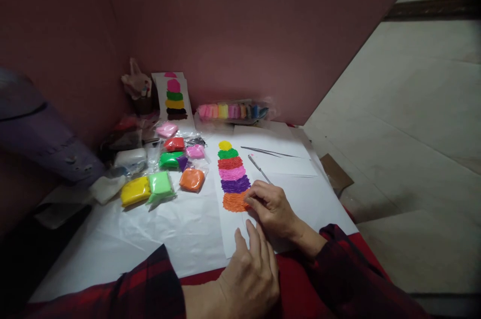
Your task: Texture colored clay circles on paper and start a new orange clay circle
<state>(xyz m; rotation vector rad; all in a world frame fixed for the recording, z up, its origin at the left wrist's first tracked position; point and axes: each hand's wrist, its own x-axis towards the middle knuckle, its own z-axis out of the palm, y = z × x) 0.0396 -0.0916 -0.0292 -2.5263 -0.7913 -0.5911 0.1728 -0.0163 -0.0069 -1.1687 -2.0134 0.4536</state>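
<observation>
A white sheet (233,231) lies before me with a stack of textured clay bands on it: yellow on top, then green, red, pink, purple (236,185) and orange (233,202) at the bottom. My right hand (272,209) is closed, thumb and fingertips pinched at the right edge of the orange band; whatever is between them is hidden. My left hand (251,264) rests on the lower part of the sheet, fingers stretched out, holding nothing. Just above my right hand a slim grey tool (259,168) lies on paper.
Bagged clay lies on the left: yellow (135,192), light green (161,186), orange (192,179), red (174,144) and more. A colour-banded card (174,98) leans at the back beside a pot (143,103). A clay pack (233,111) lies along the wall. Thin dark strips (276,151) lie right.
</observation>
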